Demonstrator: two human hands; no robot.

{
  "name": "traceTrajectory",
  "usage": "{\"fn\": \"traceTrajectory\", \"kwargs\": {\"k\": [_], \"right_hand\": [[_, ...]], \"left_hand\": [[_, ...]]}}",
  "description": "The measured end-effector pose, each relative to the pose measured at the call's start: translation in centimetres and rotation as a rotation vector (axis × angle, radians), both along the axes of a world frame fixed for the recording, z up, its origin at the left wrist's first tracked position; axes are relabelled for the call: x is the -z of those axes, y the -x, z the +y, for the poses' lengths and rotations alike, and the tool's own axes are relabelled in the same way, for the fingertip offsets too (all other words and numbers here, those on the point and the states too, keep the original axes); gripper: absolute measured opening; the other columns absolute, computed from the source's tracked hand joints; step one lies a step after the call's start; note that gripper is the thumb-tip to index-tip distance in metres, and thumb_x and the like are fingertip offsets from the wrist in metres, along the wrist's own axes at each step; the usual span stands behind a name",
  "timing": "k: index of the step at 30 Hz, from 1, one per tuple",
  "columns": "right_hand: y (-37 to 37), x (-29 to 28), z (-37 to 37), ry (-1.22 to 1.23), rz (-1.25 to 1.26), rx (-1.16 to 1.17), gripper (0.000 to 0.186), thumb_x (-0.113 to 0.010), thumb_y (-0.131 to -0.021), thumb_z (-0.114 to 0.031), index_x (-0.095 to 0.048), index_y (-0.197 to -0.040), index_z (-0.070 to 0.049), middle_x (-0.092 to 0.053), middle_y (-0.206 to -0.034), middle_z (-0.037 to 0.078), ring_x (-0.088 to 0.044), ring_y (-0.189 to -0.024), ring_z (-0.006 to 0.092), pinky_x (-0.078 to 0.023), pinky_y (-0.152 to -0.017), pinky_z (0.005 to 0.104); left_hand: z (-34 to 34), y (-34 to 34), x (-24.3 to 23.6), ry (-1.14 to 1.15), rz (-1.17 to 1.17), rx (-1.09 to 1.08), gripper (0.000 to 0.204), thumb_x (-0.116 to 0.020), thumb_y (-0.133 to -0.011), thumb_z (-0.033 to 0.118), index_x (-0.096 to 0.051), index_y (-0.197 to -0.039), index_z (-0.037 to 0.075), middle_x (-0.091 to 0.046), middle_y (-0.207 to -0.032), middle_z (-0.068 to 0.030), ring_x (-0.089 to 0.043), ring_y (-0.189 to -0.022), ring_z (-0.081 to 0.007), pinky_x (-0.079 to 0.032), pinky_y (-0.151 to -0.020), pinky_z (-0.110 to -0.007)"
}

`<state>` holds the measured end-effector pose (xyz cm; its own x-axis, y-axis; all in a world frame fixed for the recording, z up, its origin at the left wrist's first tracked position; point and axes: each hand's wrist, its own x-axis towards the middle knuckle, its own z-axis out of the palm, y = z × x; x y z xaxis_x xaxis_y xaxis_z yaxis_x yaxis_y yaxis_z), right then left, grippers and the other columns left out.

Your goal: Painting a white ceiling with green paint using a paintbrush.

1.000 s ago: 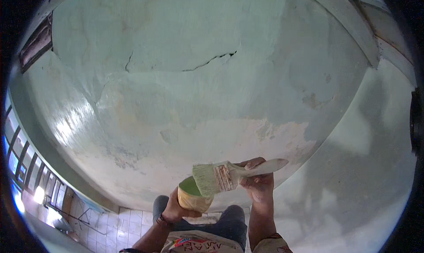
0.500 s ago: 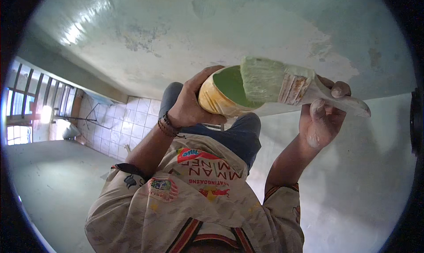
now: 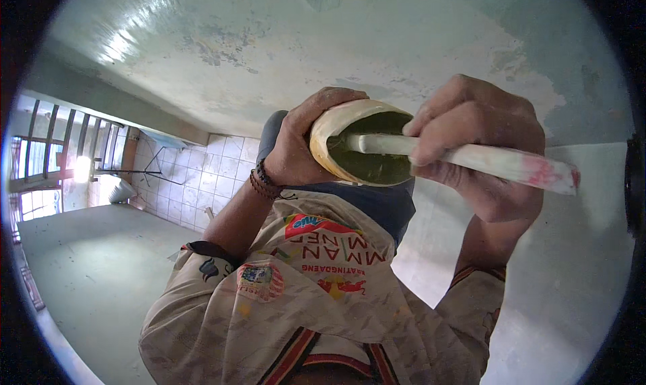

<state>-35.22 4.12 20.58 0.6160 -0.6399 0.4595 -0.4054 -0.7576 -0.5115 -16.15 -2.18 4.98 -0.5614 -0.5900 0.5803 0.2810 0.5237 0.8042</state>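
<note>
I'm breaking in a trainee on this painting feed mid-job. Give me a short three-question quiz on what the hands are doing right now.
1. True or false: the left hand grips the cream paint container by its side.
2. What is the right hand doing with the brush handle?
A. resting it on the floor
B. holding it with the brush end down inside the container
C. pressing it to the wall
3. What colour is the paint inside the container?

Key
1. True
2. B
3. Green

Wall [image 3: 377, 42] close behind cup [image 3: 336, 126]; brush handle [image 3: 491, 160] fills cup mouth.
</note>
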Motion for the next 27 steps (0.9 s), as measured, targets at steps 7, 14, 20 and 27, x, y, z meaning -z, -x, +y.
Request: {"fn": "traceTrajectory", "kwargs": {"k": [7, 14, 20, 27], "right_hand": [[0.0, -1.4, -0.2, -0.001, 0.058, 0.043, 0.015, -0.070, -0.064, 0.001, -0.061, -0.075, -0.003, -0.063, -0.068, 0.012, -0.063, -0.060, 0.0182, -0.050, -0.052, 0.0278], [-0.6, -0.7, -0.1, -0.015, 0.062, 0.059, 0.017, -0.070, -0.061, 0.001, -0.062, -0.075, -0.005, -0.064, -0.069, 0.010, -0.065, -0.063, 0.0191, -0.053, -0.055, 0.0288], [-0.5, -0.1, -0.2, -0.027, 0.148, 0.067, 0.022, -0.070, -0.056, 0.002, -0.062, -0.076, -0.005, -0.064, -0.071, 0.008, -0.065, -0.063, 0.0197, -0.053, -0.055, 0.0288], [-0.1, -1.1, -0.4, 0.036, 0.022, 0.025, 0.020, -0.070, -0.058, 0.002, -0.061, -0.075, -0.003, -0.064, -0.070, 0.009, -0.065, -0.061, 0.0195, -0.052, -0.052, 0.0285]], "left_hand": [[-0.2, 0.7, -0.4, 0.048, 0.063, -0.045, 0.079, -0.088, -0.051, 0.016, -0.049, -0.119, 0.003, -0.054, -0.118, -0.0144, -0.054, -0.108, -0.0253, -0.044, -0.091, -0.035], [-0.5, 0.6, -0.6, 0.079, 0.135, -0.068, 0.077, -0.087, -0.052, 0.014, -0.049, -0.119, 0.003, -0.054, -0.117, -0.0151, -0.053, -0.109, -0.0262, -0.044, -0.091, -0.035], [-0.6, 0.5, -0.3, 0.085, 0.104, -0.078, 0.078, -0.087, -0.052, 0.014, -0.048, -0.119, 0.003, -0.054, -0.118, -0.0152, -0.053, -0.109, -0.0266, -0.044, -0.091, -0.036], [-0.4, 0.2, -0.4, 0.071, 0.021, -0.115, 0.083, -0.088, -0.049, 0.017, -0.047, -0.120, 0.003, -0.053, -0.119, -0.0157, -0.053, -0.110, -0.0260, -0.044, -0.092, -0.036]]}}
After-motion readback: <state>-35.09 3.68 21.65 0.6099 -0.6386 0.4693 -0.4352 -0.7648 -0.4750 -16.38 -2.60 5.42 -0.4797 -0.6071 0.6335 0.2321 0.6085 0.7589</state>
